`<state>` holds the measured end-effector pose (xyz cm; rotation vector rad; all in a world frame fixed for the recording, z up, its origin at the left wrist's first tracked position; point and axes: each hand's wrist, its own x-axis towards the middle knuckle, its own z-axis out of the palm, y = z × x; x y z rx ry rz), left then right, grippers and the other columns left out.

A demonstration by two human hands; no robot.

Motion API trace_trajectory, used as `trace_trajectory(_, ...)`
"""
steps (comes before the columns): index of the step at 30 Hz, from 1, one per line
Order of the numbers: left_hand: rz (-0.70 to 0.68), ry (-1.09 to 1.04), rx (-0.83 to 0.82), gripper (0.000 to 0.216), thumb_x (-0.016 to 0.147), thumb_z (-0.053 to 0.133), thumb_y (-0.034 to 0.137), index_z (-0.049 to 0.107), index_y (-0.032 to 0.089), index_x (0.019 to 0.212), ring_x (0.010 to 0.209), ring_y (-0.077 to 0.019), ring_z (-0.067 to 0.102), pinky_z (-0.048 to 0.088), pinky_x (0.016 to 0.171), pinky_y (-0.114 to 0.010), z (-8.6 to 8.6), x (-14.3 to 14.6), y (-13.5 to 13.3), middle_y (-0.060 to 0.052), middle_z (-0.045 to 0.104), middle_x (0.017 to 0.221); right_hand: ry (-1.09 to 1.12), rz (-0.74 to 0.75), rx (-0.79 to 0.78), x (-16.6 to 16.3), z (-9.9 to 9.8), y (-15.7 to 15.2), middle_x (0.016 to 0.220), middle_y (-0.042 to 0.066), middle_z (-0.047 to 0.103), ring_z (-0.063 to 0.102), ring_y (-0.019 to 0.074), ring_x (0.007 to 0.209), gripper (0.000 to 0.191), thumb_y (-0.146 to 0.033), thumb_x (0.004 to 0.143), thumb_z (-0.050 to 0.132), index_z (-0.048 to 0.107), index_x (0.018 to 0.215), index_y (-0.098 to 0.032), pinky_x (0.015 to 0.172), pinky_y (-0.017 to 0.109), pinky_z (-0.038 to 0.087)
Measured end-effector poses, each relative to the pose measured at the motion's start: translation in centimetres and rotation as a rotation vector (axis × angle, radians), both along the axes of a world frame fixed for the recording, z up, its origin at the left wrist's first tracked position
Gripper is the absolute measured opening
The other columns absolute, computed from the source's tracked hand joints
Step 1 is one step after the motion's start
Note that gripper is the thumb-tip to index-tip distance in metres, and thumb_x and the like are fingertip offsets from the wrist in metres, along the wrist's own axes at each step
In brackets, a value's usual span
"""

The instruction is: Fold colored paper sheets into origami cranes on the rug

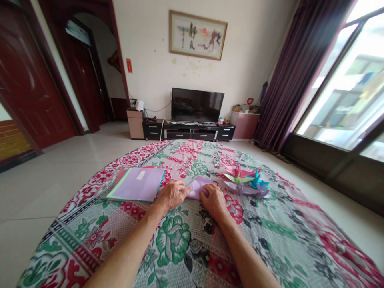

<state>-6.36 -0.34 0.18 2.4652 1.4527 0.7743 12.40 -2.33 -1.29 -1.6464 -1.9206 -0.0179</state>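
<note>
A sheet of light purple paper [198, 185], partly folded, lies on the patterned tablecloth between my hands. My left hand [173, 195] grips its left corner, with the thumb and fingers closed together there. On the right side of the paper my right hand [213, 197] is closed, its fingers bent and pressing the edge down. Both hands hide parts of the paper's edges. Just left of my left hand is a stack of coloured paper [139, 186], purple on top. Several folded paper cranes [238, 180] in pink, green, blue and purple sit to the right.
The round table is covered by a floral tablecloth [174, 240]. Past its far edge stand a black television [197, 106] and a low cabinet [180, 134]. A purple curtain [288, 80] hangs beside the window at right; red-brown doors are at left.
</note>
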Motion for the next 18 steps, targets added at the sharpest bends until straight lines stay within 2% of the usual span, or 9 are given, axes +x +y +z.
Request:
trace_trajectory(3, 0.011, 0.011, 0.039, 0.027, 0.081, 0.052, 0.04, 0.072, 0.022, 0.085, 0.095, -0.0185, 0.058, 0.043, 0.089, -0.028, -0.3, 0.2, -0.1, -0.004, 0.066, 0.103, 0.007, 0.0, 0.005, 0.0, -0.2, 0.0, 0.082, 0.005, 0.064, 0.055, 0.0163, 0.081, 0.013, -0.02, 0.076, 0.051, 0.063, 0.073, -0.017, 0.077, 0.024, 0.037)
trace_trajectory(7, 0.01, 0.038, 0.128, 0.02, 0.076, 0.06, 0.033, 0.072, 0.021, 0.085, 0.091, -0.0181, 0.057, 0.044, 0.087, -0.029, -0.8, 0.4, -0.2, -0.004, 0.066, 0.096, 0.015, -0.039, 0.007, 0.0, -0.1, -0.2, 0.083, 0.005, 0.064, 0.054, 0.0172, 0.081, 0.012, -0.02, 0.076, 0.051, 0.064, 0.075, -0.017, 0.077, 0.025, 0.036)
trace_trajectory(10, -0.01, 0.058, 0.175, 0.018, 0.075, 0.061, 0.03, 0.071, 0.022, 0.088, 0.09, -0.0181, 0.057, 0.044, 0.086, -0.03, -0.9, 0.6, -0.3, -0.004, 0.066, 0.093, 0.048, -0.108, 0.006, 0.0, 0.0, -0.5, 0.089, 0.007, 0.064, 0.054, 0.0194, 0.085, 0.016, -0.024, 0.075, 0.055, 0.065, 0.086, -0.017, 0.078, 0.028, 0.036)
trace_trajectory(16, -0.156, 0.115, 0.305, 0.03, 0.079, 0.057, 0.021, 0.062, 0.025, 0.109, 0.11, -0.0214, 0.049, 0.039, 0.096, -0.04, -1.1, 0.7, -0.3, -0.004, 0.059, 0.119, 0.101, -0.157, -0.02, 0.1, -0.1, -0.6, 0.097, 0.01, 0.063, 0.054, 0.0222, 0.089, 0.03, -0.03, 0.074, 0.059, 0.062, 0.1, -0.015, 0.082, 0.03, 0.036)
trace_trajectory(18, -0.215, 0.137, 0.306, 0.031, 0.082, 0.052, 0.019, 0.061, 0.024, 0.111, 0.112, -0.0203, 0.049, 0.038, 0.098, -0.04, -1.5, 0.7, -0.1, -0.003, 0.059, 0.121, 0.101, -0.162, -0.013, 0.2, -0.2, -0.6, 0.097, 0.01, 0.063, 0.054, 0.0224, 0.089, 0.031, -0.03, 0.073, 0.059, 0.062, 0.1, -0.014, 0.083, 0.03, 0.036)
